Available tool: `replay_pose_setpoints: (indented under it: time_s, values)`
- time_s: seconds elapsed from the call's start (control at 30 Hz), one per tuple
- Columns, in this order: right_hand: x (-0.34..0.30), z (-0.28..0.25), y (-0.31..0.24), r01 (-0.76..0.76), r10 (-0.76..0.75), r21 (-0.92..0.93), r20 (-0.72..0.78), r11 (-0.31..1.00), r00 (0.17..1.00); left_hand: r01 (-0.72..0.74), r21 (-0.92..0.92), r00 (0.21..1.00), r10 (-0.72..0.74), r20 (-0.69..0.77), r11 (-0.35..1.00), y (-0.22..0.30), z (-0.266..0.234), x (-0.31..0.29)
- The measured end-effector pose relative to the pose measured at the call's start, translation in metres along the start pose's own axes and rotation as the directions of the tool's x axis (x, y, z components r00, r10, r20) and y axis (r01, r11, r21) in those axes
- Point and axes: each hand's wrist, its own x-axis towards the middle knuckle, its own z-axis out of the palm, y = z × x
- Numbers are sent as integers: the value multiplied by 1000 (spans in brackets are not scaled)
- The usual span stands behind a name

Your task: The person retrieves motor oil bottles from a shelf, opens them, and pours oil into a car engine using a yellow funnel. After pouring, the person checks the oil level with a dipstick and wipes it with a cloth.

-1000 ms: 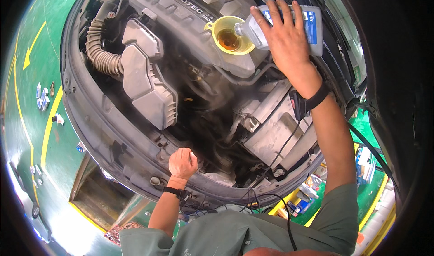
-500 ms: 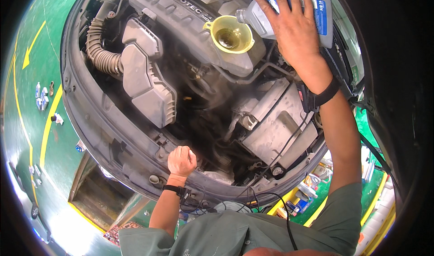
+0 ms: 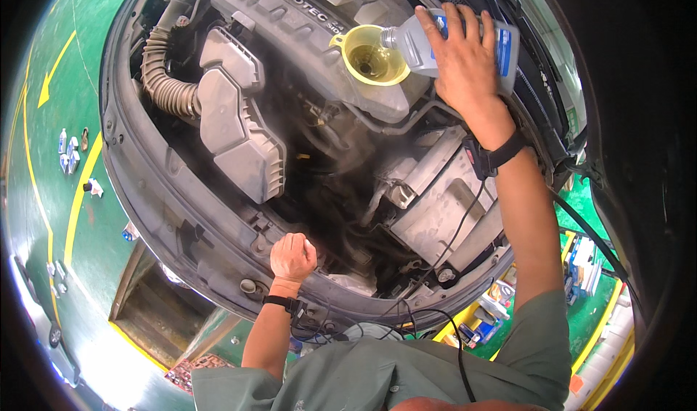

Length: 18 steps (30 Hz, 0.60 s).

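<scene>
Right hand clamps the grey bottle, mouth at the yellow funnel; left hand is curled together. Excess tilt could overflow the funnel.

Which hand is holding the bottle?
The right hand: it grips the grey bottle, tilted toward the yellow funnel. The left hand, curled near the car's front edge, has none.

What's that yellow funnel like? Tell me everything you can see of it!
The funnel is pale yellow and looks like thin plastic. Its round mouth is wide and faces up, with a little loop on the left rim. Inside it's shiny, narrowing to a dark spot. It sits at the grey engine cover; its spout is hidden. The grey bottle's neck is at its right rim, maybe touching.
</scene>
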Motion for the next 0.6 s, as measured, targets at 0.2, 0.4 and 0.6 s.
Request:
replay_pose_setpoints:
  time_s: [0.2,0.4,0.6]
  values:
    - [-23,30,-10,-240,206,357,131,903,970,12,-23,1000,-12,-9,1000,2,-3,1]
    - [-38,41,-16,-454,319,595,324,664,891,20,-25,1000,-20,-19,999,4,-5,3]
    - [-45,54,-19,-398,351,914,347,83,870,19,-20,999,-20,-46,1000,2,-1,-1]
